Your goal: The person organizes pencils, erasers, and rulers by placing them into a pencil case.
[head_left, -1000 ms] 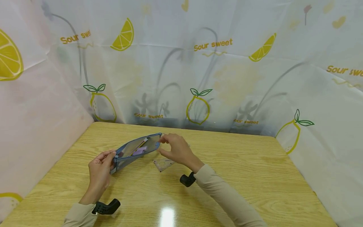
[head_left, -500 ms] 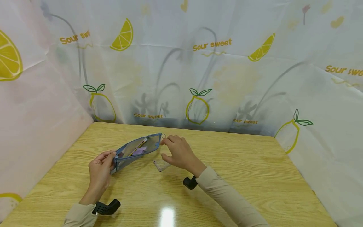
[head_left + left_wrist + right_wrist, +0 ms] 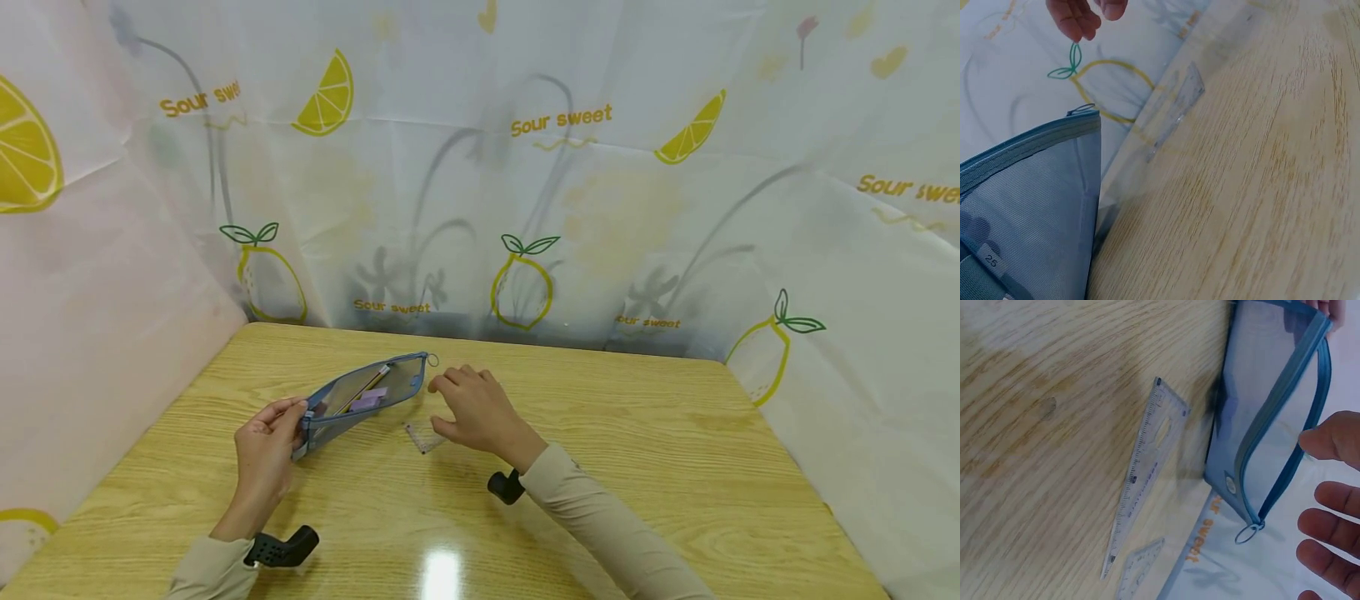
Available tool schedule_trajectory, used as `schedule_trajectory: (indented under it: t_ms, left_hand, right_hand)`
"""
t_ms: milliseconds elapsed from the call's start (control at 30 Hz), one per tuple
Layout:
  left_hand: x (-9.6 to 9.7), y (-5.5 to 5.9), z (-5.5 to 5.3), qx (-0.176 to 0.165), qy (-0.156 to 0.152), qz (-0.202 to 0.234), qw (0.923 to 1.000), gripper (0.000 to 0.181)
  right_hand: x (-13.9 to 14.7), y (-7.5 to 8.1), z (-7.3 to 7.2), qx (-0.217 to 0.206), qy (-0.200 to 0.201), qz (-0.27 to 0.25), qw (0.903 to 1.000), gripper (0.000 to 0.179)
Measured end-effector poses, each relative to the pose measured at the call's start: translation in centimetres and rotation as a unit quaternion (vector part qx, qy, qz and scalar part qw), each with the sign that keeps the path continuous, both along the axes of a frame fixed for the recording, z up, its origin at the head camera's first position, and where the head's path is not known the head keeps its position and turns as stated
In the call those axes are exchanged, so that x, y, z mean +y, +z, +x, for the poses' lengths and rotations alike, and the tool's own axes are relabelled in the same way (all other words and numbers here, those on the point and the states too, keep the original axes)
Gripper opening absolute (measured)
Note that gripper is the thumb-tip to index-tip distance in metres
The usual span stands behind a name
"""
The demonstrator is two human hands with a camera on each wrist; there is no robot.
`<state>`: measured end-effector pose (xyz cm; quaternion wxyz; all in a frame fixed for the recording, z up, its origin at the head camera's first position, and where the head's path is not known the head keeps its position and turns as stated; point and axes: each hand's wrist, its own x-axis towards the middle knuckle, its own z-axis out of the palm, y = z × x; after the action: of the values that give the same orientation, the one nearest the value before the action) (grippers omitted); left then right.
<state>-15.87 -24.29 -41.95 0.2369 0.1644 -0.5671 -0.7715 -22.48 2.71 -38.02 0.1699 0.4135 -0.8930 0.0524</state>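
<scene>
At the left of the frame, the person's left hand pinches the left end of a blue mesh pouch, presumably to steady it and let its mouth gape. The pouch slants toward upper right, left of centre; whether its base rests on the table, I can't tell. Inside I make out a striped pencil and a purple item I can't identify; the mesh blurs anything deeper. Lower centre, a clear set square lies on the table, partly hidden from the head camera. A second clear piece is cut off at the right wrist view's bottom. A ring hangs off the pouch's far corner. Right of it, the right hand hovers, fingers parted and loosely bent, gripping nothing.
</scene>
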Motion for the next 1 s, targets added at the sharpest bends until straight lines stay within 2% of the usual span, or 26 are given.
schedule_trajectory:
  t_ms: [167,333,733,1000]
  left_hand:
    - [0.0,0.1,0.0,-0.002,-0.003,0.001,1.0,0.009]
    - [0.0,0.1,0.0,-0.001,-0.007,0.004,1.0,0.008]
    - [-0.3,-0.2,0.0,0.014,-0.008,-0.003,0.9999,0.008]
    - [-0.4,-0.2,0.1,0.016,-0.006,0.003,0.9998,0.009]
  right_hand:
    - [-0.2,-0.2,0.1,-0.04,-0.02,0.045,0.9979,0.037]
    - [-0.4,-0.8,0.0,-0.056,-0.032,0.08,0.9947,0.039]
    - [-0.9,-2.4,-0.7,-0.112,-0.028,0.081,0.9899,0.035]
    - [-1.4,-3.2,-1.0,-0.11,-0.036,0.108,0.9874,0.034]
